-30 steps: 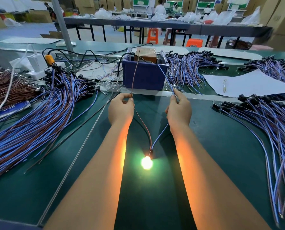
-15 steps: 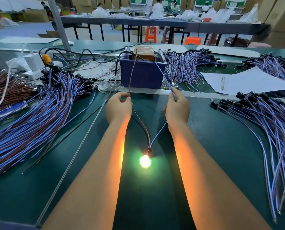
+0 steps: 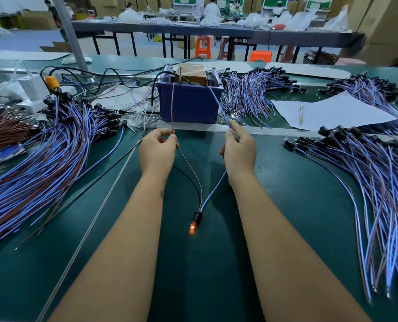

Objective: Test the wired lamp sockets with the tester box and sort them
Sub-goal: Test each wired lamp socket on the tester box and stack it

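Left hand (image 3: 157, 151) pinches the brown wire (image 3: 172, 105), right hand (image 3: 238, 151) the blue wire (image 3: 217, 99); a slip could break contact at the tester box (image 3: 190, 103), dimming the lamp (image 3: 192, 227).

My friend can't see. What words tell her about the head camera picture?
Two bare hands each pinch one wire of a small lamp socket lying on a green table: left hand the brown wire, right hand the blue. Its bulb glows faint orange; wire bundles lie on both sides.
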Demonstrator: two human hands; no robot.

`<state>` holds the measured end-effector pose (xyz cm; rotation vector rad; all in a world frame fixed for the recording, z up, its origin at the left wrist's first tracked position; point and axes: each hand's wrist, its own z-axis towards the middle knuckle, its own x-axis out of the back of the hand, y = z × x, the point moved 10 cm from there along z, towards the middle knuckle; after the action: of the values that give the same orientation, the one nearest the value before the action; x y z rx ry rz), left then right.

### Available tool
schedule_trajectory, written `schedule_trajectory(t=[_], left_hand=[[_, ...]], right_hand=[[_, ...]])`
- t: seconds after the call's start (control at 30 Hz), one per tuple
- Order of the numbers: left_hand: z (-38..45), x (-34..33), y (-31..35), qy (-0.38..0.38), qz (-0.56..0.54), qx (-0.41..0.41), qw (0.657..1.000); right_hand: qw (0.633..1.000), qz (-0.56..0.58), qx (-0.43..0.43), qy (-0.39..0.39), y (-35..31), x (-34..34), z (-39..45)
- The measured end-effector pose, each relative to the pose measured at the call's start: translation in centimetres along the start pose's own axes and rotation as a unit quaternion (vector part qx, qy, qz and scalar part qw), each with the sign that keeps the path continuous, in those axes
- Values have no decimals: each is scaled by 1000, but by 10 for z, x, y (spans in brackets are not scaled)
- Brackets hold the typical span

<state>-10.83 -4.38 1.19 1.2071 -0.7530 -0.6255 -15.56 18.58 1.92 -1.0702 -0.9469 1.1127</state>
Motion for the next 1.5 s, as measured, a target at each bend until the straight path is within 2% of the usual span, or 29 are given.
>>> schedule_trajectory(t=[0.17,0.27,0.43,0.63,0.73,0.87,0.97,1.07,1.23,1.3,1.37,1.5], left_hand=[[-14,-33,13,-139,-108,11,984],[-24,-51,18,-199,-97,20,975],[-22,-47,12,-187,-99,48,976],[-20,-41,10,-185,-201,82,958],[-18,-36,7,-160,-236,104,953],[-13,-28,0,-105,-345,160,919],[-11,-23,-6,-71,-405,196,890],[-11,-21,-8,-53,-434,205,876],[-10,-21,-5,-45,-405,161,899],[-8,-18,-5,-34,-373,138,917],[-6,-15,-4,-21,-327,115,938],[-5,-9,-3,-12,-270,76,960]], right_hand=[[992,51,26,-109,-13,-23,-11],[986,44,26,-160,-17,-41,-20],[976,74,12,-207,-19,-43,-25],[955,104,10,-277,-23,-56,-36],[946,127,-3,-297,-22,-58,-37],[959,90,-48,-264,-8,-52,-29],[963,24,-2,-270,-11,-53,-30],[951,-28,34,-306,-15,-61,-38],[956,48,21,-288,-21,-58,-39],[964,92,20,-247,-24,-48,-33],[968,164,-26,-186,-16,-34,-23],[920,352,-148,-84,8,-17,-11]])
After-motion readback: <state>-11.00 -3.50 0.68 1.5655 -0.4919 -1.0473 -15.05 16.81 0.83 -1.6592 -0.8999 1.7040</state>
